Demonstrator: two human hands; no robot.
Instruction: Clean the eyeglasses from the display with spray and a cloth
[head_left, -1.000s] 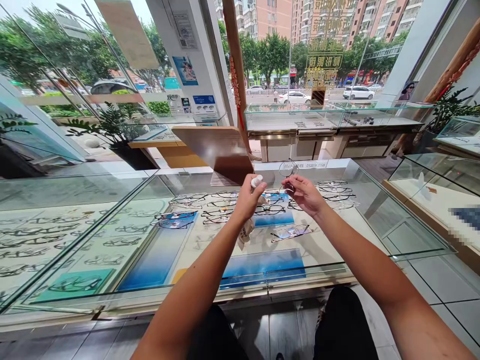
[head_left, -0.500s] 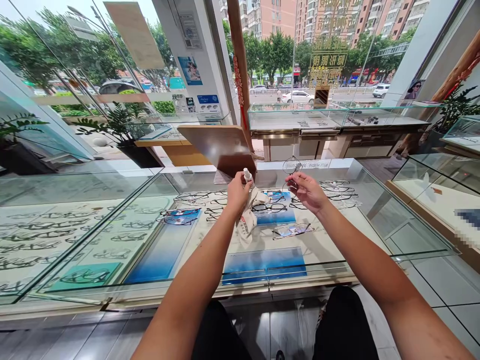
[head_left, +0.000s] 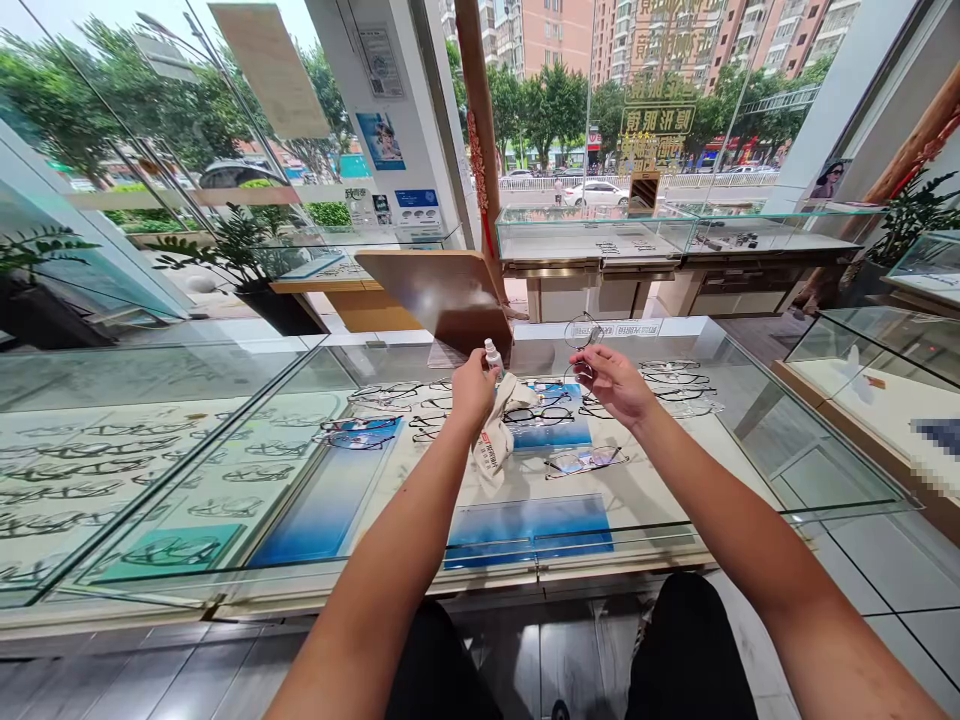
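Shifting left over the past second, the left hand is uncovering the printed cloth on the glass counter and closing its fingers round the white-capped bottle, best held upright. Farther out, the right hand is pinching the eyeglasses between fingertips, ideally rim-only.

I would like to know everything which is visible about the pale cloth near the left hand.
The cloth looks like soft, off-white fabric, with dark lettering and a small red mark printed on it. It is crumpled, with uneven folds, and appears to lie on the glass top of the display case, close beside the left hand. I cannot tell whether the fingers touch it.
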